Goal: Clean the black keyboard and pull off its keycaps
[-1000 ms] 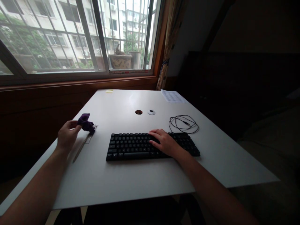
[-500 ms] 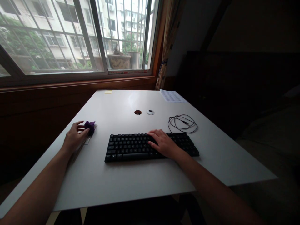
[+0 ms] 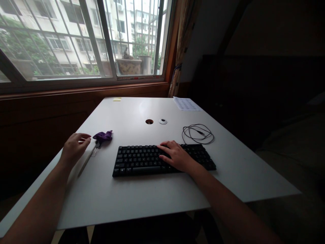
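Cloth [image 3: 103,136], purple and crumpled, lay on the desk [image 3: 122,200] at about ten o'clock from the keyboard [image 3: 147,162], taking the window [image 3: 127,37] side as twelve. Just beside it, at its nine o'clock, was the left hand [image 3: 76,145] with its grip apart: thumb and fingers were parted around nothing, the tips seeming just short of the cloth. The cloth looked light and limp, likely to fold under a pinch and hard to damage; its bunched middle seemed the surest place to take hold, thumb against forefinger. From its near edge a slim stick [image 3: 87,162] ran toward seven o'clock, probably stiff and apt to roll, best taken mid-shaft; a clear piece [image 3: 95,152] beside it was too faint to identify.

The right hand [image 3: 177,156] rested on the keyboard, to the three o'clock side of its middle, its grip spread over the keys [image 3: 132,161] and clamped on nothing. The keyboard lay flat and looked rigid and fairly light; since the keys would give under pressure, its ends at nine and three o'clock seemed sounder holds. At about two o'clock from it, a black cable [image 3: 201,133] lay in loose coils, flexible and likely to tangle.
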Demonstrator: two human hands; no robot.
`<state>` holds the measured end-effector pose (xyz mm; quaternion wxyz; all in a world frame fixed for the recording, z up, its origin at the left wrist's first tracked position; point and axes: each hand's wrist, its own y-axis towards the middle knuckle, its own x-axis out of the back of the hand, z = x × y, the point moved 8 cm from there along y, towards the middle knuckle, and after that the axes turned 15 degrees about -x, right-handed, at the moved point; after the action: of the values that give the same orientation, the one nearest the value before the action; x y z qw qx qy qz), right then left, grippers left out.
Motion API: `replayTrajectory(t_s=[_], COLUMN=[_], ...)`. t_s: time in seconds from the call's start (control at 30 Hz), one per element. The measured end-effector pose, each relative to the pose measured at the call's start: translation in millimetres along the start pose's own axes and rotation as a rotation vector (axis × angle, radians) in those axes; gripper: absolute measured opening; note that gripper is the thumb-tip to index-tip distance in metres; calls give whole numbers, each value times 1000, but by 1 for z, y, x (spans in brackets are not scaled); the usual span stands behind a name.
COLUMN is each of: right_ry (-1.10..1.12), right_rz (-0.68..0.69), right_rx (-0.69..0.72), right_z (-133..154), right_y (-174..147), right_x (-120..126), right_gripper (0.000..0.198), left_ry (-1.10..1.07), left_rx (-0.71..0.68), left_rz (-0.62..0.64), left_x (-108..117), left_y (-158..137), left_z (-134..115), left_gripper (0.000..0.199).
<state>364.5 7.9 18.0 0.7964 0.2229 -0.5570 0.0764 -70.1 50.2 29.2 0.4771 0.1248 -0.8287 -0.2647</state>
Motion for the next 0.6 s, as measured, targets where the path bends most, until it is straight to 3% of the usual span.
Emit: replayTrajectory(t_s=[0.27, 0.6], right_ry=[24, 44], right_rz=[-1, -12], right_rx=[-17, -10], right_z=[0, 0], right_y=[1, 1], right_x=[2, 4], right_gripper=[47, 45], left_ry=[132, 115], left_rx=[-131, -102], left_rz=[339, 426], left_x=[-32, -42], left_y=[-3, -7], left_z=[-6, 3], left_gripper=[37, 32])
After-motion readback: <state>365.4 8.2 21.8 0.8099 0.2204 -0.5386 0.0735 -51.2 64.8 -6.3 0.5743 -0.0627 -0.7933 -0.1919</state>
